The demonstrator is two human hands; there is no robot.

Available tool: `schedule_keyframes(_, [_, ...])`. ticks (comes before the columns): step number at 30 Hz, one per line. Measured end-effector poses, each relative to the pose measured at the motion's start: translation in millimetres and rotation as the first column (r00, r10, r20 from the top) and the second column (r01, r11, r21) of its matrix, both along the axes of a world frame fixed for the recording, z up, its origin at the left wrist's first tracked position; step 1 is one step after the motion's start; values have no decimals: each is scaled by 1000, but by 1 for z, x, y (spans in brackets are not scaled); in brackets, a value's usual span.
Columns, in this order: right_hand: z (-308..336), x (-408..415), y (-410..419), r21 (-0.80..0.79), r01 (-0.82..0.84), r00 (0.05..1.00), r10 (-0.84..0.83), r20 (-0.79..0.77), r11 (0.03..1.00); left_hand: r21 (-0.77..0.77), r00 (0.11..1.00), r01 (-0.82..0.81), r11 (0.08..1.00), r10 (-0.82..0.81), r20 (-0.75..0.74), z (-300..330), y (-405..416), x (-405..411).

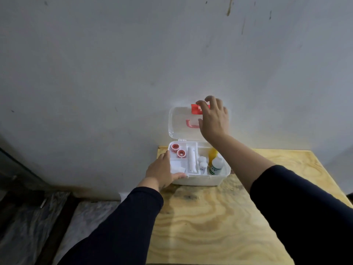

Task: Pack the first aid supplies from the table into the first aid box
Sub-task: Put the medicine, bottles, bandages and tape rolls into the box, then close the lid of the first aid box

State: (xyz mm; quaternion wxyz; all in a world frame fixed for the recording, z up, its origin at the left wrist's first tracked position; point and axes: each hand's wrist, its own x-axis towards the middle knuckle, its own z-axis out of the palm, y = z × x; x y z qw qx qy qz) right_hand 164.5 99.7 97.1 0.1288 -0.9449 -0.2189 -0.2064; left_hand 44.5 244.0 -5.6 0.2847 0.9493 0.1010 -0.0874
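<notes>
A white first aid box (198,179) stands at the far left corner of the plywood table (219,217). Its clear lid (179,121) is raised against the wall, with a red latch (195,109) at its top and a red handle behind it. Inside the box lie two red tape rolls (177,150), a white bandage roll (191,159), a folded gauze pad (177,169), a yellow bottle (212,154) and white bottles (216,166). My left hand (161,170) grips the box's left front corner. My right hand (214,117) is at the lid's top edge, fingers spread over the latch.
A grey wall (172,54) rises directly behind the table. To the left, past the table's edge, lies a floor with dark beams and plastic sheeting (34,217).
</notes>
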Motion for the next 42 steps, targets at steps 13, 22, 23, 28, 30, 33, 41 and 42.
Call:
schedule_keyframes(13, [-11, -5, -31, -16, 11, 996, -10, 88, 1000, 58, 989, -99, 993, 92, 116, 14, 3, 7])
schedule_keyframes(22, [-49, -75, -65, -128, -87, 989, 101, 110, 988, 179, 932, -130, 975, 59, 357, 66, -18, 9])
schedule_keyframes(23, [-55, -82, -68, -132, -91, 989, 104, 101, 987, 203, 944, -100, 974, 28, 329, 64, -23, 9])
schedule_keyframes(28, [-81, -101, -78, -218, -96, 995, 97, -6, 971, 283, 969, -37, 958, -35, 245, 41, -47, -3])
schedule_keyframes(30, [-89, -104, -82, -240, -121, 992, 111, -54, 963, 317, 975, -10, 948, -61, 212, 33, -52, -9])
schedule_keyframes(33, [-95, -104, -88, -198, -164, 986, 155, -58, 966, 331, 981, 7, 944, -70, 179, 25, -54, -9])
schedule_keyframes(41, [-100, -74, -89, -163, -217, 890, 127, -438, 962, 452, 976, 150, 879, -204, 74, 13, -50, 8])
schedule_keyframes(42, [-100, -71, -88, -203, -223, 891, 115, -439, 954, 464, 976, 154, 872, -206, 65, 13, -50, 10])
